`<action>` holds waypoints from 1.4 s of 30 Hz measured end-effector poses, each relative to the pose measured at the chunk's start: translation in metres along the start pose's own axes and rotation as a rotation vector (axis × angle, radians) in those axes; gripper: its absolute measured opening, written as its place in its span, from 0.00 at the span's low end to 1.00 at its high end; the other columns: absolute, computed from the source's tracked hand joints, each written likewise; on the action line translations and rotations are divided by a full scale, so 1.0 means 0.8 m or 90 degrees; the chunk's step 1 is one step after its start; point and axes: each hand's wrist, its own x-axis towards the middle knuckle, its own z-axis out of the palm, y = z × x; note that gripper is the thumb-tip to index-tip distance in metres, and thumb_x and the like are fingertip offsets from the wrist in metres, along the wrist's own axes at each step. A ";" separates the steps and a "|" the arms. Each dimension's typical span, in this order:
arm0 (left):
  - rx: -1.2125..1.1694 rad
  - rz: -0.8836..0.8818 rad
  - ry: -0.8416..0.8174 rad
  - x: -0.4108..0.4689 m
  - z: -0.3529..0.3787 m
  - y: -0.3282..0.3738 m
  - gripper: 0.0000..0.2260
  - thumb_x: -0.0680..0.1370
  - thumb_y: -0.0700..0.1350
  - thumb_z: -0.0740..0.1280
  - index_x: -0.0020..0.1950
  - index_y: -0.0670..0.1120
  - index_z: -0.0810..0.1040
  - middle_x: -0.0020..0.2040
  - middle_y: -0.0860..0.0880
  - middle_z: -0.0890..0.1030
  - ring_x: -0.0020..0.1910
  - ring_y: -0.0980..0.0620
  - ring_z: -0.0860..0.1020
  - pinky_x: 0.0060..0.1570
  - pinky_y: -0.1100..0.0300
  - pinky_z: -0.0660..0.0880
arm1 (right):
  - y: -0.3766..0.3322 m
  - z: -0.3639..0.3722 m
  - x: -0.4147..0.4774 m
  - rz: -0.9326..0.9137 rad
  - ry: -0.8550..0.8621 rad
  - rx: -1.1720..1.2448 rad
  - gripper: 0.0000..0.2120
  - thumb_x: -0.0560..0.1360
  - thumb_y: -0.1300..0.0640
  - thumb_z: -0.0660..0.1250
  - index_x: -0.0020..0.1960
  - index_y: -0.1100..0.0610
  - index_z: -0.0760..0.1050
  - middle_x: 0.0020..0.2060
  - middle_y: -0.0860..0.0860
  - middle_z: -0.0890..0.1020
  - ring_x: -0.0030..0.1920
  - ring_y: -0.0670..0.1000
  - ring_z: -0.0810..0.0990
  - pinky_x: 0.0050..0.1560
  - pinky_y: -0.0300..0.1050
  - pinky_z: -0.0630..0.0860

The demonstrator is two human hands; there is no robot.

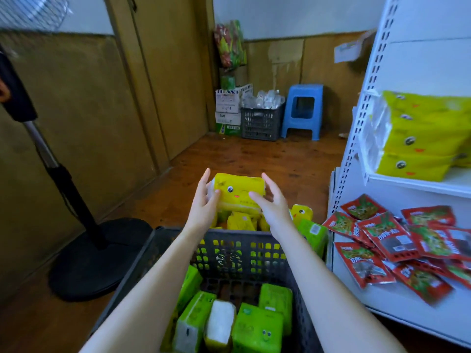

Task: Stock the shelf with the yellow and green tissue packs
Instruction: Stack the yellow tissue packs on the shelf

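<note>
Both hands lift one yellow tissue pack above the far rim of the dark crate; the left hand presses its left end, fingers spread, and the right hand cups its right end, fingers loosely spread; bare floor lies open beyond. Four yellow packs stack on the white shelf at right; about five green packs (some half hidden) fill the crate's near end.

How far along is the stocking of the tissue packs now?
Done: yellow tissue packs stacked on the white metal shelf. In hand: left hand and right hand hold another yellow pack. Left: green tissue packs in the dark plastic crate.
</note>
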 end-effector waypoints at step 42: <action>0.410 0.318 -0.211 0.031 0.425 0.201 0.27 0.83 0.54 0.42 0.56 0.47 0.80 0.42 0.49 0.77 0.58 0.48 0.75 0.71 0.44 0.52 | -0.111 -0.493 -0.029 -0.064 0.310 -0.366 0.22 0.73 0.58 0.70 0.65 0.54 0.69 0.68 0.53 0.70 0.68 0.55 0.67 0.58 0.43 0.65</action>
